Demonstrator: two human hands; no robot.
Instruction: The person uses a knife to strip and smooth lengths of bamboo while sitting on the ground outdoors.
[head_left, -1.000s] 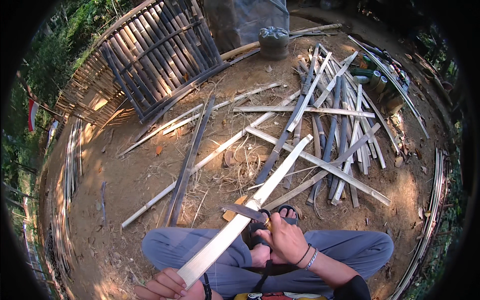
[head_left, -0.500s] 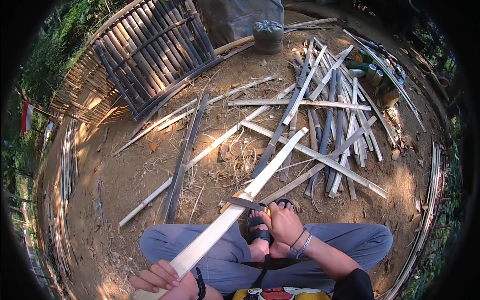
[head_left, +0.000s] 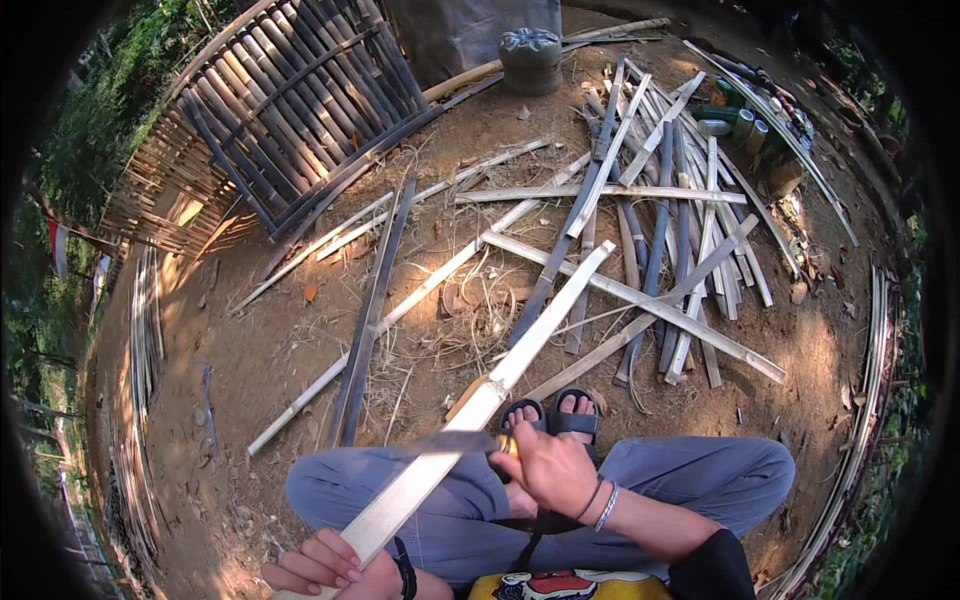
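A long pale bamboo strip [head_left: 470, 407] slants from my lap up and away to the right. Its near end is gripped by my left hand [head_left: 318, 566], fingers wrapped over the edge. My right hand [head_left: 548, 468] is closed round the yellowish handle of a knife [head_left: 445, 443]. The dark blade, slightly blurred, lies crosswise over the strip, above my left thigh; whether it touches the wood I cannot tell. A node shows on the strip beyond the blade. Part of a brown wooden piece [head_left: 464, 398] shows along the strip's left edge near that node.
Split bamboo strips [head_left: 665, 230] lie in a crossed heap ahead on the right. Dark strips [head_left: 378, 320] and thin shavings [head_left: 480, 300] cover the dirt. A slatted bamboo panel [head_left: 305, 105] leans at the far left. Beyond stands a round dark stool-like object [head_left: 531, 62]. My sandalled feet [head_left: 573, 418] are in front.
My right hand has drawn the knife back along the strip, from near the node toward my body. My left hand keeps its hold on the near end. The view has shifted slightly.
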